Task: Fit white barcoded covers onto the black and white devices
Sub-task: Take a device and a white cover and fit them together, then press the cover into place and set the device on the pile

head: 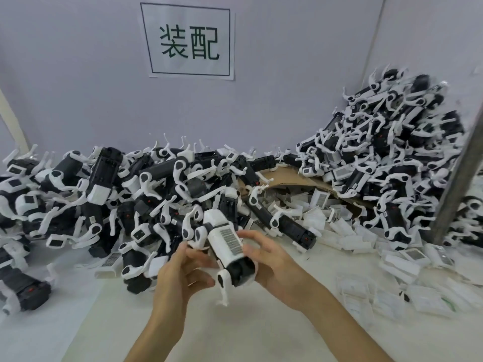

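Hands meet at centre, just above the tabletop (pixel 235 335), around one device (pixel 241 270). The left hand (pixel 183 273) grips its white legs; the right hand (pixel 271 262) curls round its black end. A barcoded cover (pixel 227 239) sits on top of the device. Heaps of devices (pixel 104 192) fill the back. Loose covers (pixel 339 226) lie at right. A sign (pixel 188 40) hangs on the wall.

a: any writing to log?
b: one paper sign (pixel 190 40) on the wall (pixel 78 87), two big dark characters in a thin frame: 装配.
a: labels?
b: barcode label (pixel 231 240) on the white cover (pixel 218 220) of the near device (pixel 241 269); no digits readable. same on the loose covers (pixel 320 198) on the worktop (pixel 261 335).
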{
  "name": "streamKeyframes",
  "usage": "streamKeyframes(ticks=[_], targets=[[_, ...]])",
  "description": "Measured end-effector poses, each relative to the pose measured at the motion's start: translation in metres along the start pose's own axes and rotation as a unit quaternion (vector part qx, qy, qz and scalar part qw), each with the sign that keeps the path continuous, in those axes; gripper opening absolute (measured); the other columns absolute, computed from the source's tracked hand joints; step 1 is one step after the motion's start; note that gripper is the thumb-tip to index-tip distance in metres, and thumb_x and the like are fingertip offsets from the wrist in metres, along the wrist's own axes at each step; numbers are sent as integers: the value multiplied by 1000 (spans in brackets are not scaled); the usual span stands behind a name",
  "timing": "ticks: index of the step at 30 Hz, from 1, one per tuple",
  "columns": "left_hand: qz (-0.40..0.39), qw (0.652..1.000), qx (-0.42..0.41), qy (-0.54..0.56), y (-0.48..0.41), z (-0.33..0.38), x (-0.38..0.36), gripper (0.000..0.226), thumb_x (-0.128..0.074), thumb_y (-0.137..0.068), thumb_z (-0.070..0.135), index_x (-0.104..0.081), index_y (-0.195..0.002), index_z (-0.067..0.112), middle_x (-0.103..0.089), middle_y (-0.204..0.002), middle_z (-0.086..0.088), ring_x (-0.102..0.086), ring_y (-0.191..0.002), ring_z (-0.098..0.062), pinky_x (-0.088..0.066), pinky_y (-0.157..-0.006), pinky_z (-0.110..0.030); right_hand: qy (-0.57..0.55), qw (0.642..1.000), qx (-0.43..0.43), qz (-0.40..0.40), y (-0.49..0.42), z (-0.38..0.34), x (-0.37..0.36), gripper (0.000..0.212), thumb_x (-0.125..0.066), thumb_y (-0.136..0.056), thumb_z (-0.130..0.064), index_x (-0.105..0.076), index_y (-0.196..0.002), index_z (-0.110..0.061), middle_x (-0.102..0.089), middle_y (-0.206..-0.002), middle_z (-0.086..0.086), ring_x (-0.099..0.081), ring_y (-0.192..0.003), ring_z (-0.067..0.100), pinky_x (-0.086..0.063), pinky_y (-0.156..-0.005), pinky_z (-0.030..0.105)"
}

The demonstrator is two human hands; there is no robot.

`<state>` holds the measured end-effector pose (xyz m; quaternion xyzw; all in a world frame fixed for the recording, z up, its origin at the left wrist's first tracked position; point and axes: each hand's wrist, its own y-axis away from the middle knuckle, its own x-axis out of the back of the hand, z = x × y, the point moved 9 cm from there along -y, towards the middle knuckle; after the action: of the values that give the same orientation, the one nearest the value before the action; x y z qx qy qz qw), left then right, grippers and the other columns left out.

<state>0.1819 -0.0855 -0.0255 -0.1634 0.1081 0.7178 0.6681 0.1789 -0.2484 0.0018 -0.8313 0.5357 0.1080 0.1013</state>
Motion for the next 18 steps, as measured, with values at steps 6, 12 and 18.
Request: streamKeyframes(ticks=[6, 12, 18], targets=[[3, 1000, 15, -17, -6, -5, 3, 53, -38, -105, 37, -63, -79, -1, -66, -65, -19, -55, -44, -23, -45, -64, -40, 46, 995, -83, 35, 1, -31, 16, 38, -64, -90, -26, -62, -118, -2, -68, -108, 11, -65, -87, 18, -50, -78, 30], [-13, 999, 44, -9, -12, -11, 1, 55, -33, -106, 35, -61, -81, -5, -64, -61, -21, -52, -38, -23, -44, -61, -39, -26, 948, 138, 287, -20, -256, 101, 26, -58, -95, -21, -63, -113, -2, -68, -108, 19, -66, -85, 22, -58, -79, 35], [-44, 994, 94, -24, -15, -21, -2, 57, -30, -106, 37, -60, -87, -8, -63, -60, -25, -51, -35, -27, -39, -63, -39, 344, 701, 223, 584, 2, -389, 146, 41, -39, -102, -18, -44, -142, -10, -56, -140, 8, -54, -126, 25, -42, -103, 35]])
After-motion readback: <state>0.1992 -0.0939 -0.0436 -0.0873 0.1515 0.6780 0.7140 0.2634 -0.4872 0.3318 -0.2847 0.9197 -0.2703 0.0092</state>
